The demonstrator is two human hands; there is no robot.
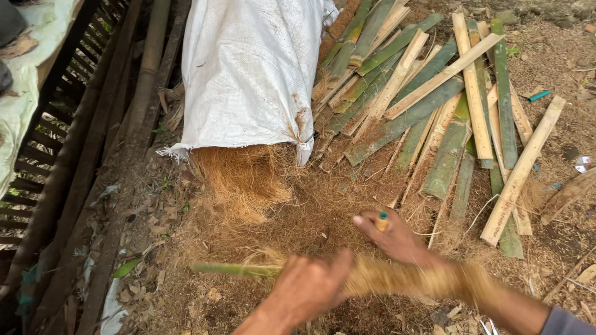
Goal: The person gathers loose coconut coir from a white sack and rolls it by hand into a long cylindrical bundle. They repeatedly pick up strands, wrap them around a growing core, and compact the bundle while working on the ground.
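i look down at two hands over brown ground. my left hand (pixel 310 286) sits at 6 o'clock, its fingers curled tight around a bundle of brown fibre (pixel 397 279). a thin green stick (pixel 236 269) pokes out of the bundle toward 9 o'clock. my right hand (pixel 394 239) is just past the bundle, toward 5 o'clock, touching it. its fingers are bent around a small tube with a green cap (pixel 382 220). a white sack (pixel 248 68) lies at 12 o'clock, with loose fibre (pixel 245 180) spilling from its mouth. split bamboo strips (pixel 447 93) are piled at 2 o'clock.
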